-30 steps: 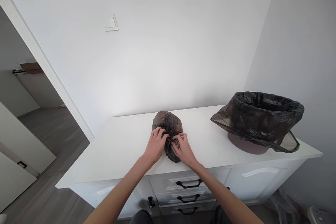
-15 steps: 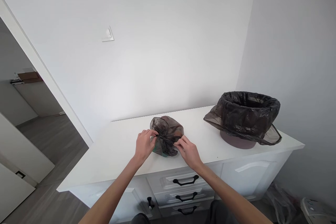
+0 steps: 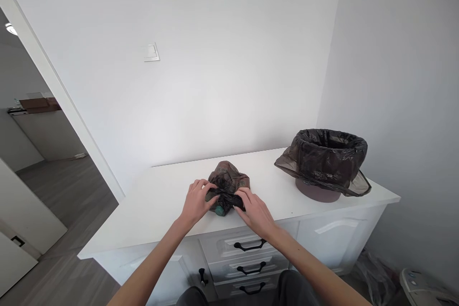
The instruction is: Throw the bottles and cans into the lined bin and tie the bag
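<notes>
1. Bare hands, two: left hand (image 3: 196, 201), right hand (image 3: 256, 211).
2. Translucent black plastic bags, two: bundled bag (image 3: 229, 177), lining bag (image 3: 326, 165).
3. Round mauve-brown bin (image 3: 317, 192), one.
4. White panelled drawers (image 3: 220, 245), three.
5. Curved black drawer handles (image 3: 250, 248), three.
6. Square white wall switch (image 3: 152, 51), one.

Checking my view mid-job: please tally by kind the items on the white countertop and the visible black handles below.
Filled dark plastic bag: 1
Lined bin: 1
Drawer handles: 3
Door handle: 1
Total: 6
</notes>
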{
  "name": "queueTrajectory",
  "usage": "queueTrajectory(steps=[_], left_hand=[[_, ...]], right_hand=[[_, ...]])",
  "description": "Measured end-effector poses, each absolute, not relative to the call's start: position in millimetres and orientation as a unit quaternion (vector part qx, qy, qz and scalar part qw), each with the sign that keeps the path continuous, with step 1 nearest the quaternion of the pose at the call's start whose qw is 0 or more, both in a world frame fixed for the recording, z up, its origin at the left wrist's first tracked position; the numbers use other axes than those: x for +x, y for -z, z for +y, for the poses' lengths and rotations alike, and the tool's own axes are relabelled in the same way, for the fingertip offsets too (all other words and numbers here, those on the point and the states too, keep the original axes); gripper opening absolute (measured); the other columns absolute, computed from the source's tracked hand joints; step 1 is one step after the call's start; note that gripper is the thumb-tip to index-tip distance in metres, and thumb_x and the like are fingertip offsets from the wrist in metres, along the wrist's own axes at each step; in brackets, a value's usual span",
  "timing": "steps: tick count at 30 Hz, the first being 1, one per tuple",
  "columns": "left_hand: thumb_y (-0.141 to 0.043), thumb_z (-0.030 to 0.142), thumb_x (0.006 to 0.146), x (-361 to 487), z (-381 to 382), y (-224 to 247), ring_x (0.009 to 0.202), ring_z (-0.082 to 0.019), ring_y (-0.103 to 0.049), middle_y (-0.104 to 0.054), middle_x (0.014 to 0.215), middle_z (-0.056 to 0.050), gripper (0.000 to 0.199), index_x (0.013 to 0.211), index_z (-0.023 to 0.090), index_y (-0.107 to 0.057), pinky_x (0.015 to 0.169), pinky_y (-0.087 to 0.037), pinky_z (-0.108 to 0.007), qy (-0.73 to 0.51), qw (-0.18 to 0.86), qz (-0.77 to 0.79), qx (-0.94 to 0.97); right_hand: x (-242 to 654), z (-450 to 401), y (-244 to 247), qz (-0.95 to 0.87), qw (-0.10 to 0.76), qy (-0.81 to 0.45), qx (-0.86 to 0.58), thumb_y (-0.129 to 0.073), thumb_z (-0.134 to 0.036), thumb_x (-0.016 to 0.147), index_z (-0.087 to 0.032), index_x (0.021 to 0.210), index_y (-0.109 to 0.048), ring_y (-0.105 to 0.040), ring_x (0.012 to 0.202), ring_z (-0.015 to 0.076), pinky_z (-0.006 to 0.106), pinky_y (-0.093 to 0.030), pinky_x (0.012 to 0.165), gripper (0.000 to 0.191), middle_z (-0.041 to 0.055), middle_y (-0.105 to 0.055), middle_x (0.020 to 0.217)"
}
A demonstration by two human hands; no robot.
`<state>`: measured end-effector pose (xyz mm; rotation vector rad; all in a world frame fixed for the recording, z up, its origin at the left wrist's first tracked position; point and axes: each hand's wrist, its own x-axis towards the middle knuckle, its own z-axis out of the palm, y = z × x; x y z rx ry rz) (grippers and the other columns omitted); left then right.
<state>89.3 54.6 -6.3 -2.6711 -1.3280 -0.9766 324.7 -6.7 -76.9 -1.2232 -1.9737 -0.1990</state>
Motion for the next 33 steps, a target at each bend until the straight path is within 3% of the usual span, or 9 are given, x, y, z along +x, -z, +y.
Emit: queueTrajectory(steps=[2, 5, 7, 14, 19, 23, 27, 31, 33], left_hand=[[-0.069, 0.030, 0.087, 96, 51, 4, 0.110, -0.032, -0.058, -0.071, 0.104, -0.007, 0.007, 0.093, 0.027, -0.074, 0.098, -0.044, -0.050, 0.311, -0.004, -0.422, -0.852], [-0.070, 0.026, 0.085, 98, 51, -5, 0.111, -0.032, -0.058, -0.072, 0.100, -0.006, 0.005, 0.082, 0.028, -0.073, 0.099, -0.042, -0.050, 0.329, -0.026, -0.437, -0.837], [-0.072, 0.029, 0.082, 92, 55, -12, 0.109, -0.032, -0.059, -0.073, 0.100, -0.006, 0.004, 0.079, 0.028, -0.074, 0.099, -0.043, -0.050, 0.350, -0.051, -0.456, -0.816], [-0.066, 0.051, 0.081, 59, 70, -7, 0.094, -0.029, -0.072, -0.080, 0.097, -0.009, 0.030, 0.080, 0.024, -0.077, 0.081, -0.054, -0.041, 0.438, -0.214, -0.546, -0.681], [-0.062, 0.058, 0.081, 57, 66, 2, 0.100, -0.029, -0.072, -0.079, 0.111, -0.013, 0.039, 0.088, 0.021, -0.075, 0.081, -0.056, -0.040, 0.467, -0.271, -0.550, -0.637], [-0.067, 0.049, 0.080, 64, 64, -9, 0.103, -0.030, -0.068, -0.076, 0.109, -0.012, 0.030, 0.091, 0.022, -0.073, 0.091, -0.052, -0.045, 0.472, -0.236, -0.534, -0.661], [-0.076, 0.025, 0.072, 72, 53, -22, 0.119, -0.031, -0.058, -0.068, 0.121, -0.007, 0.034, 0.106, 0.029, -0.075, 0.107, -0.042, -0.050, 0.431, -0.124, -0.472, -0.759], [-0.061, 0.005, 0.079, 78, 39, -32, 0.122, -0.032, -0.055, -0.067, 0.125, -0.007, 0.037, 0.100, 0.031, -0.076, 0.103, -0.044, -0.053, 0.288, 0.078, -0.366, -0.881], [-0.058, 0.004, 0.079, 81, 38, -38, 0.121, -0.032, -0.056, -0.070, 0.121, -0.006, 0.037, 0.095, 0.031, -0.078, 0.104, -0.044, -0.054, 0.291, 0.047, -0.372, -0.880]], right_hand=[[309, -1, 69, -0.780, 0.374, 0.105, -0.491, -0.056, -0.025, 0.102, -0.019, 0.126, -0.057, -0.064, 0.103, 0.0252, 0.038, -0.053, 0.085, 0.025, 0.0128, -0.064, 0.123], [298, 7, 64, -0.787, 0.339, 0.128, -0.499, -0.062, -0.021, 0.099, -0.020, 0.101, -0.065, -0.063, 0.093, 0.0244, 0.036, -0.050, 0.079, 0.004, 0.0073, -0.067, 0.098], [301, 6, 64, -0.794, 0.336, 0.143, -0.485, -0.061, -0.019, 0.100, -0.020, 0.091, -0.065, -0.061, 0.087, 0.0225, 0.035, -0.047, 0.075, 0.009, 0.0052, -0.066, 0.090], [349, -24, 80, -0.828, 0.376, 0.124, -0.397, -0.054, -0.011, 0.100, -0.023, 0.102, -0.065, -0.058, 0.095, 0.0197, 0.032, -0.046, 0.079, 0.016, 0.0078, -0.062, 0.119], [374, -40, 77, -0.852, 0.328, 0.113, -0.391, -0.054, -0.010, 0.099, -0.024, 0.110, -0.063, -0.058, 0.092, 0.0201, 0.034, -0.048, 0.078, 0.020, 0.0067, -0.062, 0.112], [372, -48, 59, -0.848, 0.328, 0.079, -0.409, -0.059, -0.014, 0.097, -0.024, 0.113, -0.061, -0.059, 0.100, 0.0227, 0.038, -0.053, 0.083, 0.019, 0.0084, -0.060, 0.115], [342, -48, 45, -0.823, 0.375, 0.025, -0.426, -0.071, -0.029, 0.091, -0.023, 0.125, -0.057, -0.057, 0.118, 0.0288, 0.043, -0.056, 0.093, 0.037, 0.0147, -0.053, 0.129], [315, -43, 42, -0.820, 0.378, 0.066, -0.425, -0.063, -0.024, 0.097, -0.022, 0.101, -0.065, -0.056, 0.119, 0.0301, 0.046, -0.055, 0.092, 0.005, 0.0142, -0.055, 0.127], [315, -45, 44, -0.842, 0.358, 0.087, -0.393, -0.060, -0.021, 0.099, -0.022, 0.092, -0.066, -0.057, 0.116, 0.0286, 0.043, -0.055, 0.088, 0.009, 0.0120, -0.058, 0.123]])
